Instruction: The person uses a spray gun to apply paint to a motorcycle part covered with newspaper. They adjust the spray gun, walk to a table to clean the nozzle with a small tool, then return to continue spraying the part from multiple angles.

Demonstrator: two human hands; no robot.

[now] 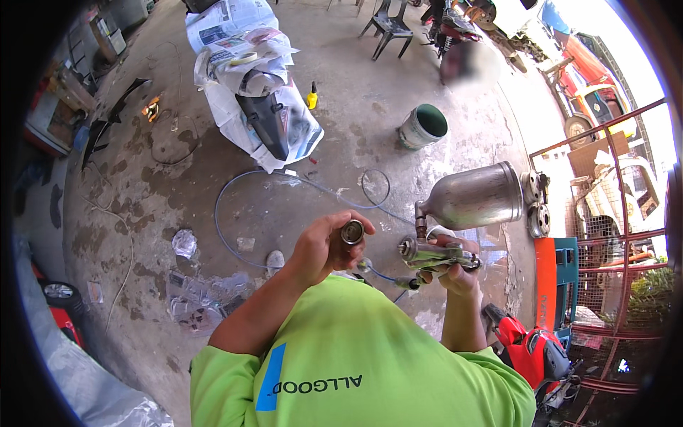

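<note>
My right hand [461, 274] is closed round the grip of a metal spray gun [442, 255], whose nozzle points left. A large silver paint cup [478, 196] sits on the gun, tilted on its side. From the gun's lower end a blue air hose [384, 275] leads off toward my body. My left hand [324, 242] is raised in front of my chest with the fingers curled round a small round metal cap [351, 232]. Its dark hollow end faces up, and a gap separates it from the nozzle.
Ahead, a dark motorcycle panel [265, 121] rests on a newspaper-covered stand [238, 53]. A bucket [422, 127] and a yellow bottle [312, 96] stand on the concrete floor. The hose [219, 203] loops across it. Crumpled plastic [184, 243] lies left; a red metal grille [626, 213] stands right.
</note>
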